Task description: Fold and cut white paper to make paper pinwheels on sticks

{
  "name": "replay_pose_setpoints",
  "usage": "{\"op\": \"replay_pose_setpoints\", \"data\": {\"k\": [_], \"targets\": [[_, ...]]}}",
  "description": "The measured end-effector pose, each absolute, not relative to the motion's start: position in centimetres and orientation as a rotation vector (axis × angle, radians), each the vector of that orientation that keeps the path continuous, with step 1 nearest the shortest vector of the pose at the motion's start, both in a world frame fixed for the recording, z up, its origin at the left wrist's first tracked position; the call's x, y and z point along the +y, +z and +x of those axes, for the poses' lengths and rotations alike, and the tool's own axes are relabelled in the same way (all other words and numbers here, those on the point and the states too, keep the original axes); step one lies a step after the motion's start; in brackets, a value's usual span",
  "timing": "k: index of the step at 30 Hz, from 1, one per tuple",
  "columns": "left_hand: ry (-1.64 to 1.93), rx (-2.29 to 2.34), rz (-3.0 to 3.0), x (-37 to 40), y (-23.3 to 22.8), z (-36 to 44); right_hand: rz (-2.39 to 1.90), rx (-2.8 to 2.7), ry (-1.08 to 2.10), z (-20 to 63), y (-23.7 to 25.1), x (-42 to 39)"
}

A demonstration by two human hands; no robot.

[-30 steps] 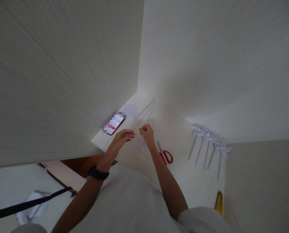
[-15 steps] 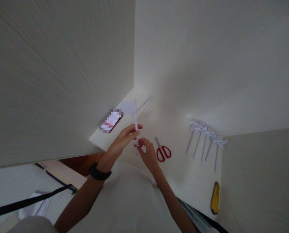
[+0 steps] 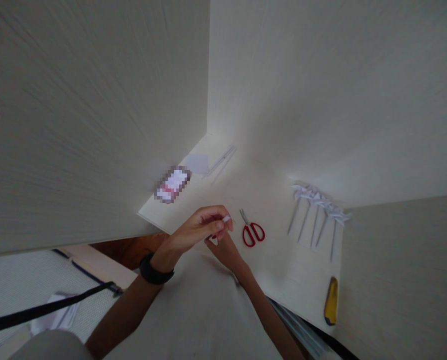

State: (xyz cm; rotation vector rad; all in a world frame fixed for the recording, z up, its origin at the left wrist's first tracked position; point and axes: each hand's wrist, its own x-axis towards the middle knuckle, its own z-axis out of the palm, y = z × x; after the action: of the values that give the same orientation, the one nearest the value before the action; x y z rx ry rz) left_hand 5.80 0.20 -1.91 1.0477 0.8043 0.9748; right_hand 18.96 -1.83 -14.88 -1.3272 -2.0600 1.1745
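Observation:
My left hand (image 3: 197,226) is closed, with a narrow white paper strip (image 3: 227,219) pinched between thumb and fingers; one end pokes out past the fingertips. Just below it, my right hand (image 3: 225,251) has its fingers bent in at the strip's lower part, partly hidden behind the left hand. Red-handled scissors (image 3: 249,232) lie on the white tabletop (image 3: 283,270) just right of my hands, blades pointing away.
Several thin sticks with folded white paper tops (image 3: 319,205) lie at the right. A yellow-and-black box cutter (image 3: 331,301) rests by the right edge. Farther left are a phone (image 3: 172,184), a pale paper square (image 3: 197,163) and thin sticks (image 3: 221,161). White panels (image 3: 95,115) rise around the table.
The strip stood upright above my hands before; now it is tipped down and mostly hidden in them. My left hand has turned over it, and my right hand has moved lower and under the left.

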Motion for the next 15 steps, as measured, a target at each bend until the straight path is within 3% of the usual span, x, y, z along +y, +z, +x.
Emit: {"op": "replay_pose_setpoints", "data": {"k": [9,15], "targets": [[1.014,0.845,1.145,0.4,-1.1,5.5,-2.054,-1.844,0.723,28.7,-16.6,1.1],[0.986,0.825,1.202,0.4,-1.3,5.4,-2.343,-1.791,0.741,30.6,-18.8,0.2]]}}
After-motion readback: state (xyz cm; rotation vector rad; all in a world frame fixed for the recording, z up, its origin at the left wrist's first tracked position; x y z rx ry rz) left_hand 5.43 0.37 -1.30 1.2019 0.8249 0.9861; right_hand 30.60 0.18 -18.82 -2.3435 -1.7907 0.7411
